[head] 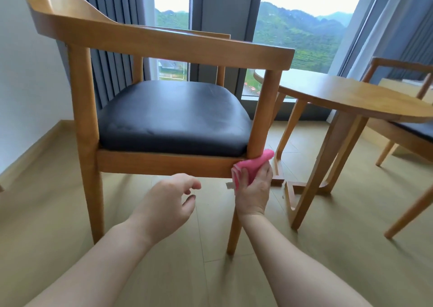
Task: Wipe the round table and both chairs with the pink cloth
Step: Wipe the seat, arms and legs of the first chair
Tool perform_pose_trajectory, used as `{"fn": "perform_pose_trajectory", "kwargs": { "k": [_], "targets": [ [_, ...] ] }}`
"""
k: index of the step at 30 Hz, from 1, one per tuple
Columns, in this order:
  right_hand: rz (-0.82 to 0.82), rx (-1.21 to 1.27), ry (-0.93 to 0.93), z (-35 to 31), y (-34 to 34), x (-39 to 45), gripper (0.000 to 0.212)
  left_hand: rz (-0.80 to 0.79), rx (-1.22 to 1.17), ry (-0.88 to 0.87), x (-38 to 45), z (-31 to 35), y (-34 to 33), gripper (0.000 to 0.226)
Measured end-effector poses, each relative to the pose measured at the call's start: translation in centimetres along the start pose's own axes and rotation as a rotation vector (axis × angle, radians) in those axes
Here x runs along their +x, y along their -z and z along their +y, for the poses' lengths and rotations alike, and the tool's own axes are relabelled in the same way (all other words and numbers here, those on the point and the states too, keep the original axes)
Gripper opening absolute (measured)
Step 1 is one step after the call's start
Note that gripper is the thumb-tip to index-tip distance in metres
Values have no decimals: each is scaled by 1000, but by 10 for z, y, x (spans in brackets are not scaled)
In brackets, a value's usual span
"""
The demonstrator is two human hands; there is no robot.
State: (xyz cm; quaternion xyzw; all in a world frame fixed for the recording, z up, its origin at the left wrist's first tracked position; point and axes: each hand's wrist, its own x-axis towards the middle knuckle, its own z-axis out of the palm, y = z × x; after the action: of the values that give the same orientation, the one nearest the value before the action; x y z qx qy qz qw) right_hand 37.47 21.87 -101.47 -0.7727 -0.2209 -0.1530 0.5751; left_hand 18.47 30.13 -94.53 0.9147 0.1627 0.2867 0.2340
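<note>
Pressing against a wooden armchair, a bright pink cloth (251, 167) sits just right of the frame's centre, bunched into a soft, elongated wad. Its long axis runs diagonally, from a folded end at lower left up to a rounded tip at upper right. The cloth touches the corner where the near chair (150, 91)'s front seat rail meets its right front post. The right hand (254, 189) grips the cloth from below, fingers curled over it and wrist rising from the lower right of the frame. A pale patch at the cloth's lower left edge may be a label or a lighter fold; the view is too blurred to tell.

The left hand (164, 203) hovers below the seat rail at centre frame, holding nothing, fingers loosely curled and slightly apart.

The chair fills the left half of the frame, with a curved wooden back, arms, and a black padded seat. A round wooden table (346, 96) stands to the right, just beside the chair. A second chair (403, 128) sits at the far right edge, partly tucked behind the table. Tall windows (302, 25) across the top show green hills.
</note>
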Motion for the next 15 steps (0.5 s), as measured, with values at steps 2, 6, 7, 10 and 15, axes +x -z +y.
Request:
{"fn": "perform_pose_trajectory", "kwargs": {
  "k": [2,6,7,10,15],
  "targets": [
    [21,19,15,-3,0,3,71,-10,5,-19,-1,-1,2,22],
    [21,16,46,-12,-1,11,71,-25,1,13,-4,-10,5,24],
    [23,11,53,-15,-1,14,72,-35,-1,23,-4,-12,5,24],
    [38,-12,101,-31,7,26,77,-65,-1,25,-5,-16,8,21],
    [60,-52,184,-75,19,61,80,-51,-13,24,-5,-20,13,23]
  ]
}}
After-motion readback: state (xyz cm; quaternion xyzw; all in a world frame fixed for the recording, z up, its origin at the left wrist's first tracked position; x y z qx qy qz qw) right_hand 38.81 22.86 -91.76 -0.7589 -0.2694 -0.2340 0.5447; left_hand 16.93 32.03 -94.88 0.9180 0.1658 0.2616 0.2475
